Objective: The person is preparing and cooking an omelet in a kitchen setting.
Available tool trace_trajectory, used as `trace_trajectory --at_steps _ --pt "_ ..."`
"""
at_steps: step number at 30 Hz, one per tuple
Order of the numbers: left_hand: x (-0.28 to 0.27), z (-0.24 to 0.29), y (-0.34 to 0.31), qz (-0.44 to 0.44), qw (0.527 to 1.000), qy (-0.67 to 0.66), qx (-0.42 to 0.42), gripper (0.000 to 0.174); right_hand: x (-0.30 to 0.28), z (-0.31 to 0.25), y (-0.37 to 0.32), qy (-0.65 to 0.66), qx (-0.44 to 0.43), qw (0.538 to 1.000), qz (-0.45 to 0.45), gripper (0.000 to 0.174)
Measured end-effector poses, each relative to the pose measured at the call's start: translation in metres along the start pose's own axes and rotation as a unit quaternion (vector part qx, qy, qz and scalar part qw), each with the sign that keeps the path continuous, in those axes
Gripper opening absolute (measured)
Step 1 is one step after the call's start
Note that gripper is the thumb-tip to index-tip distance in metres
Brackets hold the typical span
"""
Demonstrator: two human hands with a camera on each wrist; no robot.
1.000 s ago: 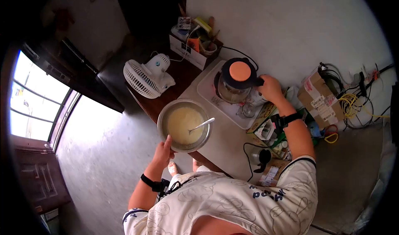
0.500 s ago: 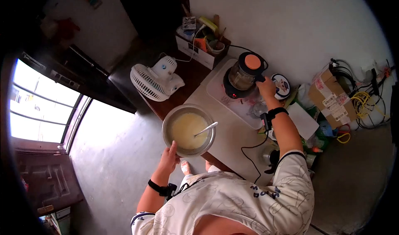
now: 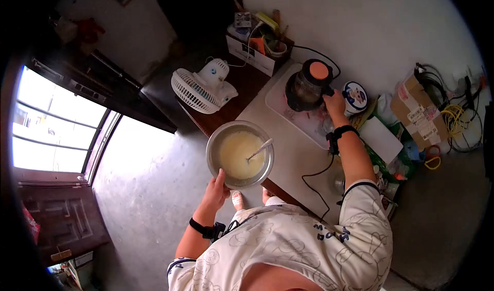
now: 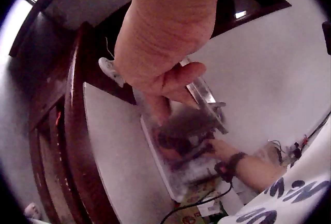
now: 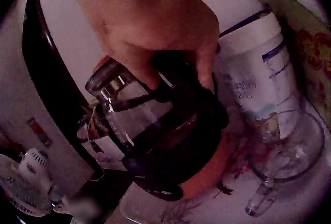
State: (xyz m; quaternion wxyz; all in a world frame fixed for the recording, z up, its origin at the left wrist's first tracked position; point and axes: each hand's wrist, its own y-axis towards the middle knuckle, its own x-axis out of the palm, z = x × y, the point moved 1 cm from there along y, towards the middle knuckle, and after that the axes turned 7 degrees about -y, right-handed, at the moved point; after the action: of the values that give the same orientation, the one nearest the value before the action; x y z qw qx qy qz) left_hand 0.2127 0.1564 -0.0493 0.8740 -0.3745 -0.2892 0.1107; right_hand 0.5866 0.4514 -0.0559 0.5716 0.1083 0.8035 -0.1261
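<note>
In the head view the left hand [image 3: 216, 190] grips the near rim of a metal bowl [image 3: 212, 160], thumb over the edge. Pale yellow liquid [image 3: 237, 155] fills part of the bowl, and a spoon [image 3: 261, 149] leans in it. The right hand [image 3: 335, 105] holds the black handle of a glass kettle [image 3: 309, 88] with an orange-topped lid, which sits on a dark base on a pale tray [image 3: 278, 104]. In the right wrist view the right hand's fingers [image 5: 170, 74] curl round that handle.
A white fan [image 3: 203, 90] and a box of odds and ends [image 3: 252, 57] stand beyond the bowl. Right of the kettle are a round-lidded tub [image 3: 355, 97], a glass cup [image 5: 289, 151], a cardboard box [image 3: 419, 113] and tangled cables. A black cord [image 3: 310, 180] crosses the table.
The kettle, held up and tilted at first, has been lowered onto its base, the right hand still gripping the handle. The left hand still holds the bowl. The head view has shifted.
</note>
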Motion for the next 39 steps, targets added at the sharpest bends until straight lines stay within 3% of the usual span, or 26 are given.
trace_trajectory --at_steps 3,6,8,10,12,14,15,17,18,20,21,22,23,24,25,27,31,33,36,39 --pt "-0.002 0.003 -0.01 -0.003 1.0 0.008 0.006 0.038 -0.017 -0.012 -0.037 0.072 0.028 0.995 0.061 0.058" --pt "-0.013 0.004 -0.013 -0.015 1.0 0.024 0.014 0.039 -0.015 -0.005 -0.085 0.149 -0.012 0.981 0.127 0.059" --pt "-0.014 0.007 -0.015 -0.033 0.998 0.043 0.018 0.042 -0.005 0.011 -0.129 0.365 -0.118 0.923 0.002 0.033" --pt "-0.01 0.012 -0.024 0.006 0.997 0.076 0.021 0.041 -0.012 0.01 -0.171 0.425 -0.111 0.896 -0.066 0.021" --pt "-0.009 0.007 -0.014 -0.028 0.993 0.117 0.011 0.043 -0.011 0.049 -0.251 0.436 -0.028 0.858 -0.272 0.019" --pt "-0.016 0.007 -0.018 -0.03 0.993 0.111 0.034 0.046 -0.006 0.08 -0.288 0.434 0.017 0.846 -0.31 0.021" --pt "-0.011 0.006 -0.02 -0.03 0.991 0.127 0.025 0.047 0.0 0.104 -0.31 0.44 0.04 0.85 -0.285 0.021" --pt "-0.022 0.001 -0.011 -0.04 0.992 0.12 -0.007 0.047 0.018 0.152 -0.329 0.351 0.171 0.886 -0.25 0.029" --pt "-0.011 -0.003 -0.009 -0.047 0.989 0.142 -0.008 0.047 0.026 0.185 -0.333 0.369 0.181 0.879 -0.241 0.029" --pt "-0.016 -0.006 0.001 -0.049 0.985 0.16 -0.035 0.049 0.036 0.219 -0.344 0.137 0.269 0.943 -0.141 0.039" --pt "-0.015 -0.011 0.002 -0.055 0.984 0.167 -0.037 0.049 0.039 0.226 -0.35 0.141 0.275 0.941 -0.137 0.039" --pt "-0.019 -0.013 0.003 -0.041 0.986 0.157 -0.046 0.05 0.039 0.225 -0.351 0.055 0.264 0.963 0.01 0.041" --pt "-0.015 -0.017 0.005 -0.035 0.985 0.158 -0.057 0.05 0.038 0.233 -0.36 -0.031 0.256 0.952 0.162 0.043" --pt "-0.013 -0.022 0.005 -0.037 0.985 0.161 -0.056 0.05 0.045 0.243 -0.355 -0.086 0.193 0.948 0.237 0.043" --pt "-0.013 -0.023 0.007 -0.06 0.983 0.16 -0.068 0.049 0.044 0.247 -0.345 -0.086 0.193 0.948 0.237 0.043" --pt "-0.013 -0.027 0.002 -0.085 0.979 0.167 -0.077 0.047 0.045 0.259 -0.327 0.094 0.242 0.966 0.004 0.045" --pt "-0.009 -0.03 -0.008 -0.093 0.975 0.196 -0.054 0.049 0.055 0.263 -0.312 0.182 0.283 0.941 -0.029 0.045" --pt "-0.005 -0.029 -0.001 -0.086 0.975 0.198 -0.052 0.049 0.06 0.26 -0.305 0.113 0.221 0.965 0.09 0.042" --pt "-0.002 -0.033 -0.003 -0.076 0.978 0.185 -0.056 0.049 0.052 0.26 -0.309 0.131 0.202 0.97 0.038 0.039" --pt "0.001 -0.032 -0.003 -0.078 0.975 0.202 -0.044 0.048 -0.003 0.218 -0.319 0.11 0.135 0.985 0.015 0.036"
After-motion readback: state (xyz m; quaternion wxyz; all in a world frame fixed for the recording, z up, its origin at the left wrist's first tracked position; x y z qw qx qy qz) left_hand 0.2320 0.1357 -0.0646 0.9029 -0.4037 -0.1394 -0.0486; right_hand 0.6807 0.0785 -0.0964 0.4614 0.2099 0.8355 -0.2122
